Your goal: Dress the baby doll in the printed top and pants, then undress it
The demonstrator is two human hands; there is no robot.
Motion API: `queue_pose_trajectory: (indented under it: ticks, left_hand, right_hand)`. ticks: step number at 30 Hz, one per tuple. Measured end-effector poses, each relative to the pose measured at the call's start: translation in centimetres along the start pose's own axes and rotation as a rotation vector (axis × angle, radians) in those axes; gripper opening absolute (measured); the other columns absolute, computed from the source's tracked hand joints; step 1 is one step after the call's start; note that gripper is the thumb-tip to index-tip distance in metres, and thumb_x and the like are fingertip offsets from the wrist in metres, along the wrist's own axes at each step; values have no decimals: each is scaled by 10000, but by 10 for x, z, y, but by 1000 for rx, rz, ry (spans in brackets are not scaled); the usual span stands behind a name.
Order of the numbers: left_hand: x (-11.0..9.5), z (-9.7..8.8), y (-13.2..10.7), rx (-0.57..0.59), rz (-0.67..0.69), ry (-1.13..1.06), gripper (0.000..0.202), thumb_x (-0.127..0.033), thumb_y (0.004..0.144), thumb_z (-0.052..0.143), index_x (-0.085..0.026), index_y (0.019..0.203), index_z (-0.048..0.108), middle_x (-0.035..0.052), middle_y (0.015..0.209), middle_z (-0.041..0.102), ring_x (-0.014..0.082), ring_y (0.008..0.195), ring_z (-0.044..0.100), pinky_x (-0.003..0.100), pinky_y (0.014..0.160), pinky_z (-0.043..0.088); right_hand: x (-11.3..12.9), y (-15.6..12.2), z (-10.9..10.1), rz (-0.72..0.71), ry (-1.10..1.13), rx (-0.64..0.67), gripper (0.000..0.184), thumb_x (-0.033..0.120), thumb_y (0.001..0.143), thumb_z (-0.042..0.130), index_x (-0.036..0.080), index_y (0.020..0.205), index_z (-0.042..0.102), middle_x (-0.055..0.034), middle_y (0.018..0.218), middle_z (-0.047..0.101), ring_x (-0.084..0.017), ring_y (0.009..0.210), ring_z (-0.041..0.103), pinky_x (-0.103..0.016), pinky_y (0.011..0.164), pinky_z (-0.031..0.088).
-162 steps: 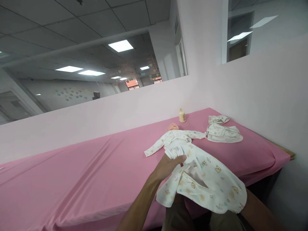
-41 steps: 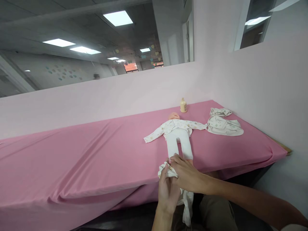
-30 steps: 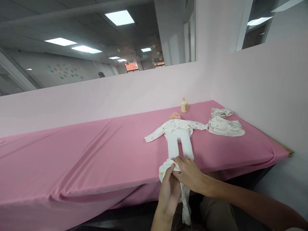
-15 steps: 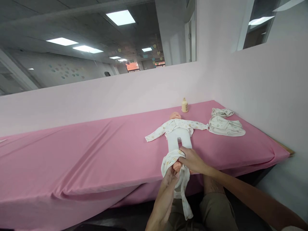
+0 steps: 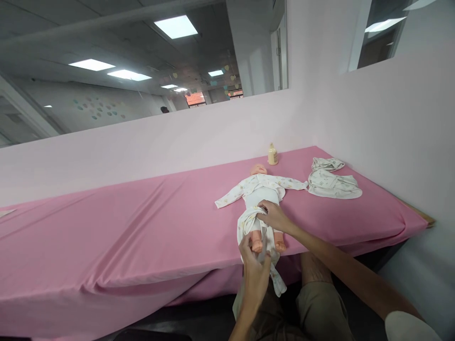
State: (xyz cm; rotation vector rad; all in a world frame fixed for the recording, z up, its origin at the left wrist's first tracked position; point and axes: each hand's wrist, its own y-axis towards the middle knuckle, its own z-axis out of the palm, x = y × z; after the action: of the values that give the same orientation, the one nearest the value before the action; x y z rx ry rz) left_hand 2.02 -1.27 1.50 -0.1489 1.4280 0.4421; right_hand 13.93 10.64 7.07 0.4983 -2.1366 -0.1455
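Note:
A baby doll (image 5: 262, 197) lies on its back on the pink-covered table (image 5: 159, 222), wearing a patterned long-sleeved top (image 5: 231, 195). White patterned pants (image 5: 244, 223) are bunched around one of its legs, and their other leg dangles past the table's front edge. My right hand (image 5: 275, 217) pinches the bunched pants at the doll's thigh. Just below the doll's foot (image 5: 256, 243) is my left hand (image 5: 255, 270), its fingers apart around the foot; whether they touch it I cannot tell. Both bare feet show.
A cream pump bottle (image 5: 272, 155) stands behind the doll's head by the wall. Folded patterned clothes (image 5: 332, 183) lie at the right of the table. A mirror or window (image 5: 124, 66) spans the wall behind. My knees are under the front edge.
My right hand has moved up the doll's leg with the pants, uncovering the foot and lower leg. My left hand has loosened from the foot and its fingers have spread.

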Motion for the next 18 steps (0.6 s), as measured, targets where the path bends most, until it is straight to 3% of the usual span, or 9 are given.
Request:
queue_pose_trajectory:
  ticks: [3,6,9,12,15,18]
  left_hand:
    - [9,1,6,-57,13,105,734,-193,626,812,-214,1301,526,91,1326,467,256,1253,438,318,1074,319]
    - [16,-2,16,-29,-11,89,796,-185,597,830,-210,1325,508,101,1347,458,270,1219,477,328,1051,352]
    - [15,-12,22,57,-68,-25,875,-137,557,844,-205,1349,479,112,1411,445,278,1323,407,324,1088,319]
    - [-1,-25,21,175,-117,-1,821,-165,566,842,-188,1317,508,126,1397,479,296,1356,373,366,1108,310]
    - [-33,-30,19,261,42,385,641,-326,707,757,-198,1292,529,114,1375,484,318,1331,380,425,1104,323]
    - [-67,-13,32,408,323,757,528,-388,869,575,-229,1355,444,106,1410,431,269,1341,364,409,1111,319]
  right_hand:
    - [-2,-6,4,-14,-23,12,204,270,808,556,186,994,548,-33,1004,607,-183,937,555,-296,809,421]
    - [-5,-25,2,-43,-28,-10,288,333,835,569,188,1080,530,-67,1102,576,-214,1041,545,-342,896,428]
    - [-13,-61,-1,-63,-35,-182,224,344,900,487,206,1071,530,-83,1123,567,-224,1061,543,-366,924,438]
    - [-34,-109,1,-16,-85,-333,144,309,928,425,228,925,545,-83,974,602,-234,960,568,-381,880,461]
    - [-64,-157,11,47,-90,-313,200,333,930,428,227,819,557,-65,819,607,-223,810,584,-375,784,473]
    - [-92,-185,33,187,33,-123,193,379,884,505,212,885,604,-65,893,653,-228,863,621,-387,814,484]
